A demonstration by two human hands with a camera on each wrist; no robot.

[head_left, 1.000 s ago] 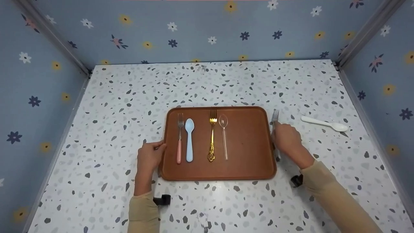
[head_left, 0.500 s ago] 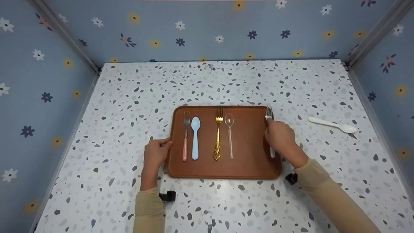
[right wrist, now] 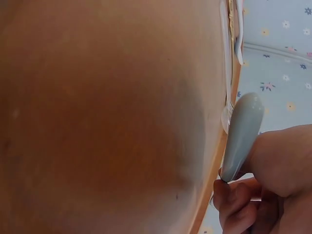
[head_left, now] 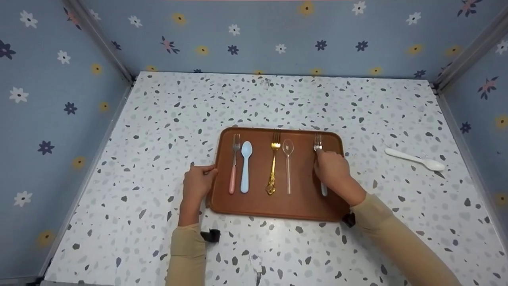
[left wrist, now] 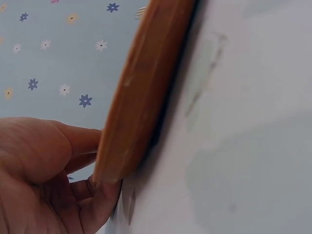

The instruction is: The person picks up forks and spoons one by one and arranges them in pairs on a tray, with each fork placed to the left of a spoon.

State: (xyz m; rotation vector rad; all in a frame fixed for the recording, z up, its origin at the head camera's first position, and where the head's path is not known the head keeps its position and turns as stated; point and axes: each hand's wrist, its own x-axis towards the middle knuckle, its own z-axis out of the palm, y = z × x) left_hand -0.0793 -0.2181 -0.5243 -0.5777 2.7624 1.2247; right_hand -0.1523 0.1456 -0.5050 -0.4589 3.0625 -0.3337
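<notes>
My left hand (head_left: 198, 182) pinches the left rim of the brown tray (head_left: 305, 206), thumb above and fingers below, as the left wrist view (left wrist: 53, 170) shows. My right hand (head_left: 336, 171) holds a fork (head_left: 318, 142) with a pale blue-grey handle (right wrist: 243, 131) over the tray's right part. Its tines point to the far side; the hand covers its middle. Lying on the tray from left to right are a pink-handled fork (head_left: 232, 178), a light blue spoon (head_left: 245, 171), a gold fork (head_left: 272, 171) and a clear spoon (head_left: 288, 171).
A white spoon (head_left: 414, 159) lies on the speckled table (head_left: 254, 103) to the right of the tray. Blue flowered panels (head_left: 254, 35) stand at the back and both sides.
My right hand has carried the fork leftward, from beside the tray's right edge to over the tray. My left hand stays at the left rim. The head view has shifted slightly.
</notes>
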